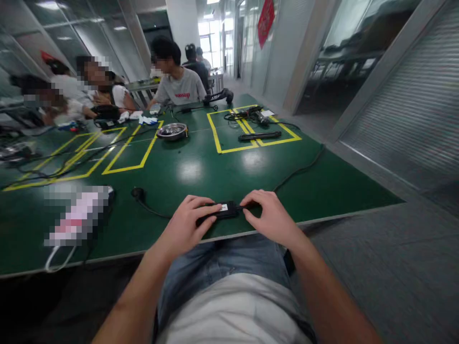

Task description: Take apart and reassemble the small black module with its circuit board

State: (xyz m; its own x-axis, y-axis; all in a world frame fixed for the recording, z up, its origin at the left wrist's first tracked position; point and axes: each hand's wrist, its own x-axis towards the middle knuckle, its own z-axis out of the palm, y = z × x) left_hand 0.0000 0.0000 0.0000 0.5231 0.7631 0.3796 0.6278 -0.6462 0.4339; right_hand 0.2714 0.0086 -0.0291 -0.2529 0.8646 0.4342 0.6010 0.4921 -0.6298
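Observation:
A black power adapter (231,210) with a white label lies at the near edge of the green table. My left hand (189,220) is wrapped over its left part, thumb on the near side and fingers on top. At the adapter's right end, my right hand (268,216) pinches the cable between thumb and forefinger. From there a black cable (303,168) runs off to the right across the table. A mains cord on the left side ends in a black plug (138,193), lying beyond my left hand.
Yellow tape (234,149) marks rectangles on the green table (201,177). A black bar (260,136) and tangled cables lie in the right one. A metal bowl (172,131) stands mid-table. A blurred pink-and-white object (81,212) is at left. Several people sit beyond.

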